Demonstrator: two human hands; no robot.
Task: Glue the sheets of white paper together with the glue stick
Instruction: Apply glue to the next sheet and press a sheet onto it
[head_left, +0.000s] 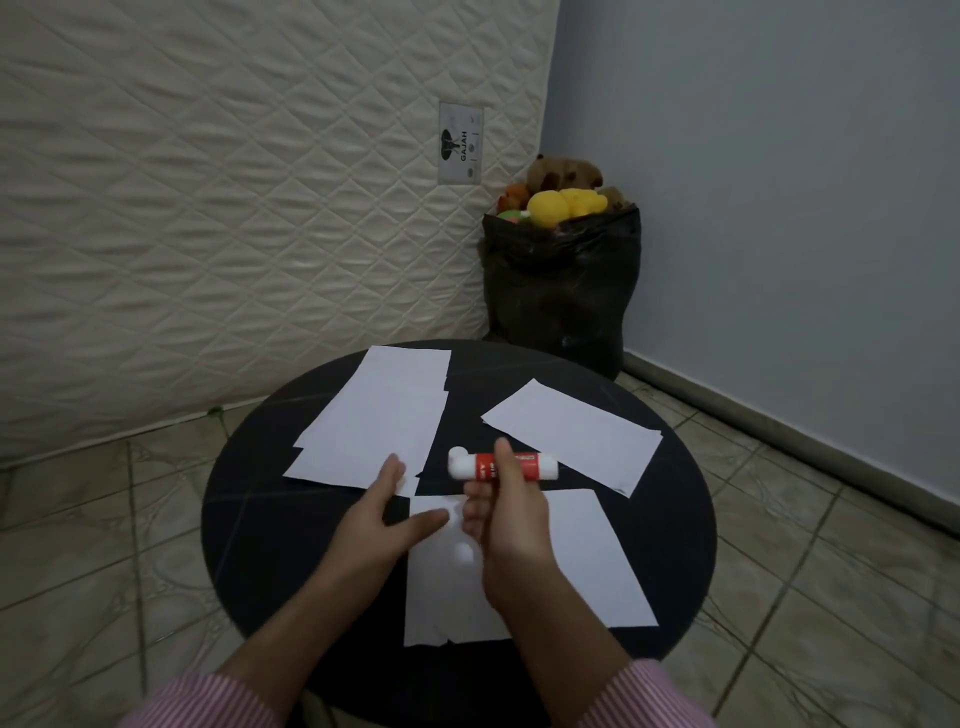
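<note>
On a round black table lie white paper sheets: an overlapping stack at the far left, one sheet at the right and one sheet near me. My right hand grips a red and white glue stick, held level above the near sheet with its white end pointing left. My left hand is open, with a fingertip on the stack's near corner and the thumb over the near sheet's corner. A small white round thing, perhaps the cap, lies on the near sheet.
A quilted mattress leans upright behind the table. A black bag full of plush toys stands in the corner against the blue-grey wall. Tiled floor surrounds the table.
</note>
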